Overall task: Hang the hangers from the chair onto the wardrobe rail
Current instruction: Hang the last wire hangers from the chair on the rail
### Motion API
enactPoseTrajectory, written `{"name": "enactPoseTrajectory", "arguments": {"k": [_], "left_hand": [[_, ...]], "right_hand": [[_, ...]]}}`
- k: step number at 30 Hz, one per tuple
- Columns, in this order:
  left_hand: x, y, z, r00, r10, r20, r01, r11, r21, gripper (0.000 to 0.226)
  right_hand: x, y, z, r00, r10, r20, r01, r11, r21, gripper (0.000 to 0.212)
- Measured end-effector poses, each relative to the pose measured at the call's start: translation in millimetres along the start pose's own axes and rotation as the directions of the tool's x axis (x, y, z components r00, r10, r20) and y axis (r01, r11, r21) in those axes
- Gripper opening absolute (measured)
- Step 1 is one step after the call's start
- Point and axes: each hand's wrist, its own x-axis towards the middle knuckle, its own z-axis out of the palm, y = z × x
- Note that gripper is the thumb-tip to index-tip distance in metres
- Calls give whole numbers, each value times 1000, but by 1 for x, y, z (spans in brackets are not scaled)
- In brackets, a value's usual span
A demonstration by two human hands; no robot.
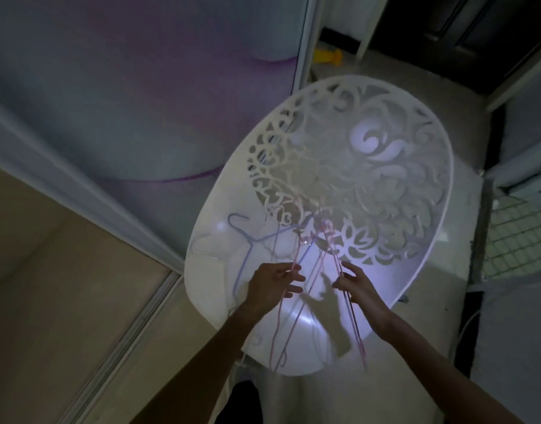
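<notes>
A white plastic chair [385,166] with a cut-out floral back fills the middle of the head view. Several thin wire hangers lie on its seat, some pink [296,258], one pale blue [248,240] to the left, their hooks bunched near the base of the backrest. My left hand [272,286] pinches the wire of a pink hanger between thumb and fingers. My right hand [355,283] is closed around the wires of a darker pink hanger [350,307] on the right. The wardrobe rail is out of sight.
A sliding wardrobe door [140,102] with a purple pattern stands to the left, its floor track [147,304] running past the chair. A yellow object [419,56] lies on the floor behind the chair. A tiled floor patch [520,234] is on the right.
</notes>
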Motion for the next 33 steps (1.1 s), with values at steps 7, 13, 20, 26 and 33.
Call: {"name": "enactPoseTrajectory", "arguments": {"k": [7, 13, 20, 26, 33], "left_hand": [[-132, 61, -4, 998, 14, -55, -20, 993, -119, 13], [-270, 86, -44, 951, 60, -303, -105, 985, -136, 9], [-415, 94, -100, 814, 41, -579, -201, 956, -215, 8], [-520, 106, -170, 629, 11, -777, -391, 868, -305, 24], [-595, 111, -258, 502, 21, -864, -481, 837, -259, 25]], "right_hand": [[-116, -63, -27, 968, -85, 236, 138, 966, -219, 86], [-198, -100, -21, 870, -138, 474, 262, 943, -205, 38], [-301, -154, 62, 707, 21, 707, 370, 840, -396, 39], [-355, -201, 169, 655, -107, 748, 649, 586, -485, 30], [-411, -249, 301, 551, -336, 764, 808, 445, -387, 26]]}}
